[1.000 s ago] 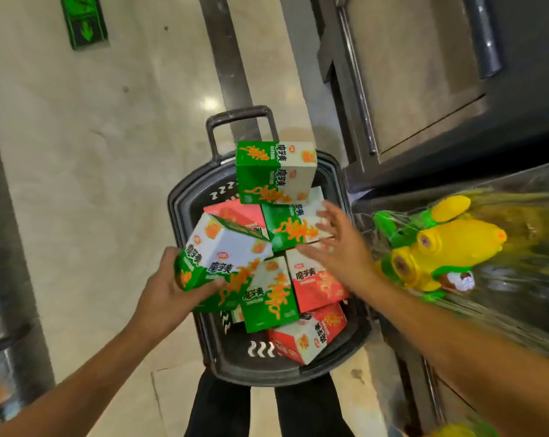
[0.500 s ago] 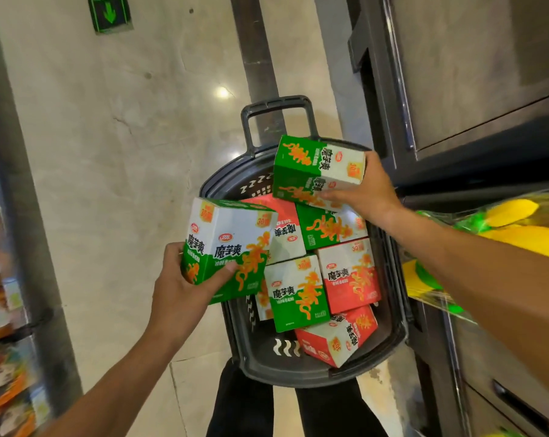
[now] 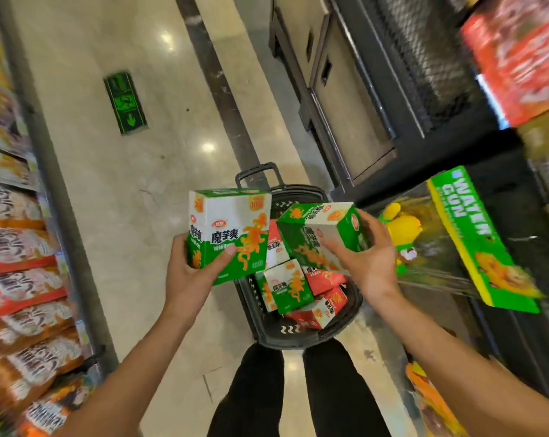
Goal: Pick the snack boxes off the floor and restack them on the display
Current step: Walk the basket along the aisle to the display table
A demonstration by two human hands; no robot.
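Head view, glossy beige floor [image 3: 115,184], shelved aisle, each hand's fingers [image 3: 225,252] grasping a green box [image 3: 229,228].

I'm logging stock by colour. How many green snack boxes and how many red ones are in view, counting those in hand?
Green: 3, one in the left hand, one in the right hand, one in the basket.
Red: 4 visible in the basket, partly hidden.
Total: 7.

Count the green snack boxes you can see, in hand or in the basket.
3. One in the left hand, upright; one in the right hand, tilted over the basket; one lying in the black basket among red boxes. More may be hidden beneath.
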